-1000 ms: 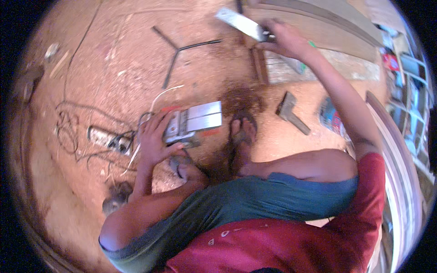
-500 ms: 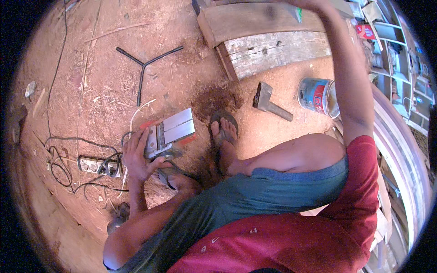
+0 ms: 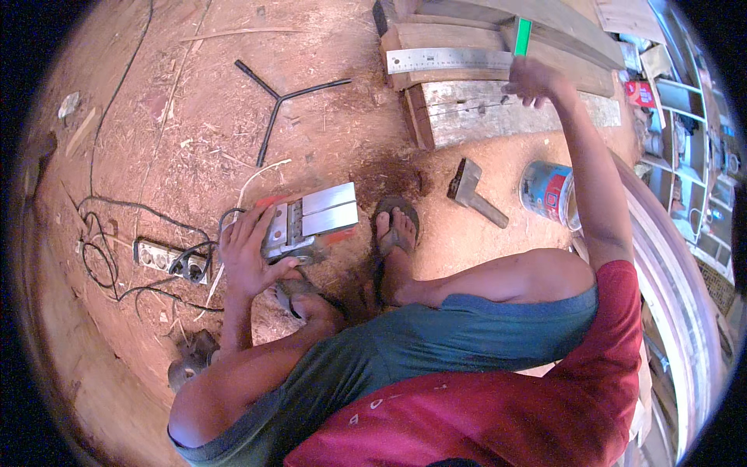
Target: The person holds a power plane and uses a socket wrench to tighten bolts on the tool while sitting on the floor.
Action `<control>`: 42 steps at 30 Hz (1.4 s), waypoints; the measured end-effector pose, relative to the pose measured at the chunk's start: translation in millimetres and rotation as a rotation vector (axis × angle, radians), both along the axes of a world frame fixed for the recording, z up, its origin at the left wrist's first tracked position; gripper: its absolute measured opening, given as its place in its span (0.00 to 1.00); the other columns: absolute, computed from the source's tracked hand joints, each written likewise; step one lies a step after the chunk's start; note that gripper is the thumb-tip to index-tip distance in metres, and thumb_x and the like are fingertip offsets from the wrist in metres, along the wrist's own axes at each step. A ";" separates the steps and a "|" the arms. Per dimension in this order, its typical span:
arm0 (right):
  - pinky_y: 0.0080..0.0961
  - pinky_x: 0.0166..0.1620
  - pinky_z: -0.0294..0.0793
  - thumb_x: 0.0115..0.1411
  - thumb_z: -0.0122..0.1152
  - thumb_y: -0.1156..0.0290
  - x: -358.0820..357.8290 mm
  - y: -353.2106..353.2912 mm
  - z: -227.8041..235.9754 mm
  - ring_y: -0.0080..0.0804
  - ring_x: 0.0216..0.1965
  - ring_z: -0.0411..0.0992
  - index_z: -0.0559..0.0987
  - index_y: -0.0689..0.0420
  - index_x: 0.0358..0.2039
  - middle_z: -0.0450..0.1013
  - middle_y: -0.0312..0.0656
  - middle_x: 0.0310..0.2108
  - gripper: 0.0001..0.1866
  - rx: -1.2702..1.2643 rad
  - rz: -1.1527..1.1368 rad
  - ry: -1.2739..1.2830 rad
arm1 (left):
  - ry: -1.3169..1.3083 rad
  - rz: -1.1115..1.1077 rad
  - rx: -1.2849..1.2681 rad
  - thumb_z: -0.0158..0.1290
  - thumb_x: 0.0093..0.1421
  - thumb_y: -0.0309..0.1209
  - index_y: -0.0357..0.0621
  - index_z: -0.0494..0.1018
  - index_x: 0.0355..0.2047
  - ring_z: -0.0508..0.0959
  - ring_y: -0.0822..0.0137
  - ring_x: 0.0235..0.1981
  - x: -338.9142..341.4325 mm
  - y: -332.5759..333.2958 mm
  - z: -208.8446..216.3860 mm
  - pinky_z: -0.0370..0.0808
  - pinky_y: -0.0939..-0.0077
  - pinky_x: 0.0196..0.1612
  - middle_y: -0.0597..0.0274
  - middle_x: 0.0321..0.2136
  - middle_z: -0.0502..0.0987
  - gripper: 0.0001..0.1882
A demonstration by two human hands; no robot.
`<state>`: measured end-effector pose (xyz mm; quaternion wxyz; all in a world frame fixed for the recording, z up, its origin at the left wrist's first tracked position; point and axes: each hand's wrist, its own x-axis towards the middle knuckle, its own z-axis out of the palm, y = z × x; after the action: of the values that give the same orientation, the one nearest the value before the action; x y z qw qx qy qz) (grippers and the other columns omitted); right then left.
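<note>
On the ground at left, an electric planer lies with its metal sole facing up, orange edges showing beneath. My left hand grips its near end, thumb on the side toward me. My right arm reaches far to the upper right, over stacked timber. There my right hand is closed at the corner of a try square with a steel ruled blade and a green-faced stock. The blade points left along a brown beam. My fingertips are partly hidden there.
A hammer-like tool and a paint can lie right of my foot. Beyond the planer is a black Y-shaped wrench. At left, a power strip sits among black cables. Crowded shelves stand at far right.
My right hand has come back from the top edge, and the square's blade now shows along the beam. My left hand stays on the planer. The view has shifted slightly.
</note>
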<state>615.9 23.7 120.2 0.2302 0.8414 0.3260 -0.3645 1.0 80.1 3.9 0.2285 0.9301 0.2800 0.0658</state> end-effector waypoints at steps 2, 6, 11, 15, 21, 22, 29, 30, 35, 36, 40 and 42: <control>0.33 0.30 0.86 0.65 0.66 0.67 -7.3 -20.5 -11.2 0.40 0.27 0.83 0.77 0.66 0.47 0.80 0.49 0.31 0.16 0.151 -0.092 0.076 | 0.001 0.022 -0.001 0.58 0.52 0.75 0.44 0.76 0.65 0.77 0.48 0.62 -3.0 0.3 0.0 0.67 0.51 0.63 0.52 0.63 0.77 0.54; 0.32 0.27 0.85 0.63 0.65 0.70 34.9 -48.6 -44.9 0.31 0.25 0.81 0.77 0.65 0.34 0.78 0.43 0.25 0.10 0.358 -0.073 0.211 | -0.037 0.029 -0.049 0.59 0.51 0.75 0.45 0.76 0.66 0.76 0.49 0.62 1.1 -1.4 -4.2 0.66 0.51 0.64 0.54 0.64 0.76 0.54; 0.28 0.37 0.86 0.64 0.64 0.77 -11.3 -19.8 -23.4 0.28 0.35 0.82 0.83 0.66 0.45 0.81 0.42 0.34 0.10 0.316 0.056 0.389 | 0.060 0.054 -0.064 0.64 0.49 0.72 0.52 0.73 0.69 0.74 0.50 0.65 -2.0 1.4 3.5 0.64 0.49 0.67 0.56 0.66 0.74 0.54; 0.26 0.45 0.84 0.68 0.67 0.78 -141.5 36.5 -13.0 0.27 0.41 0.81 0.84 0.66 0.48 0.82 0.42 0.39 0.10 0.600 0.367 0.793 | 0.088 0.085 -0.124 0.67 0.46 0.71 0.56 0.72 0.70 0.72 0.50 0.68 -10.6 -1.0 4.6 0.62 0.46 0.69 0.57 0.67 0.73 0.55; 0.38 0.52 0.82 0.66 0.68 0.75 -288.0 69.1 -62.7 0.43 0.48 0.84 0.84 0.63 0.49 0.85 0.49 0.45 0.12 0.713 0.790 0.995 | -0.023 0.105 -0.182 0.68 0.46 0.70 0.54 0.74 0.67 0.72 0.50 0.67 -7.7 -2.5 0.4 0.62 0.46 0.67 0.56 0.66 0.74 0.53; 0.40 0.53 0.81 0.66 0.68 0.74 -304.0 71.3 -72.8 0.47 0.48 0.83 0.85 0.63 0.49 0.84 0.50 0.46 0.13 0.673 0.807 1.043 | -0.027 0.111 -0.178 0.68 0.46 0.69 0.54 0.75 0.67 0.73 0.50 0.67 -9.1 -3.8 2.1 0.62 0.46 0.67 0.57 0.66 0.74 0.52; 0.44 0.54 0.79 0.66 0.67 0.71 -335.8 85.4 -99.1 0.54 0.50 0.81 0.86 0.59 0.47 0.84 0.50 0.46 0.11 0.494 0.912 1.149 | -0.022 0.148 -0.172 0.68 0.44 0.72 0.53 0.76 0.66 0.72 0.51 0.68 -7.9 -5.6 6.8 0.60 0.46 0.70 0.56 0.66 0.74 0.54; 0.44 0.54 0.79 0.66 0.67 0.71 -337.3 86.1 -100.5 0.54 0.50 0.81 0.86 0.59 0.47 0.84 0.50 0.46 0.11 0.491 0.919 1.156 | -0.019 0.157 -0.172 0.68 0.44 0.72 0.53 0.76 0.66 0.72 0.51 0.68 -8.6 -6.3 5.1 0.60 0.46 0.70 0.56 0.66 0.74 0.54; 0.44 0.57 0.77 0.64 0.69 0.69 -347.7 88.6 -89.0 0.52 0.53 0.80 0.87 0.56 0.46 0.83 0.50 0.46 0.11 0.334 1.030 1.052 | 0.029 0.153 -0.199 0.67 0.44 0.74 0.53 0.76 0.66 0.71 0.50 0.69 -11.1 -6.8 1.7 0.60 0.42 0.72 0.55 0.66 0.73 0.55; 0.44 0.57 0.77 0.64 0.69 0.69 -347.6 86.7 -89.0 0.52 0.53 0.80 0.87 0.56 0.46 0.83 0.50 0.46 0.11 0.332 1.029 1.050 | 0.027 0.152 -0.200 0.67 0.44 0.74 0.53 0.76 0.66 0.71 0.50 0.69 -11.5 -6.6 0.1 0.60 0.42 0.72 0.55 0.66 0.73 0.55; 0.47 0.55 0.78 0.62 0.70 0.68 -344.2 79.8 -88.9 0.52 0.51 0.81 0.87 0.53 0.45 0.83 0.50 0.45 0.11 0.429 1.038 1.005 | 0.008 0.137 -0.192 0.67 0.43 0.74 0.53 0.76 0.66 0.72 0.50 0.68 -8.3 -4.4 1.0 0.61 0.42 0.71 0.55 0.67 0.73 0.55; 0.49 0.53 0.79 0.62 0.69 0.67 -342.8 73.7 -94.3 0.52 0.49 0.82 0.87 0.51 0.44 0.84 0.49 0.43 0.10 0.414 1.034 0.990 | 0.011 0.133 -0.186 0.68 0.43 0.73 0.53 0.76 0.66 0.72 0.50 0.68 -7.3 -4.6 1.5 0.61 0.42 0.71 0.55 0.67 0.73 0.55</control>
<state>273.1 97.5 25.9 0.0354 0.3440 0.8078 -0.4773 -6.3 75.5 5.4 0.3075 0.8846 0.3472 0.0493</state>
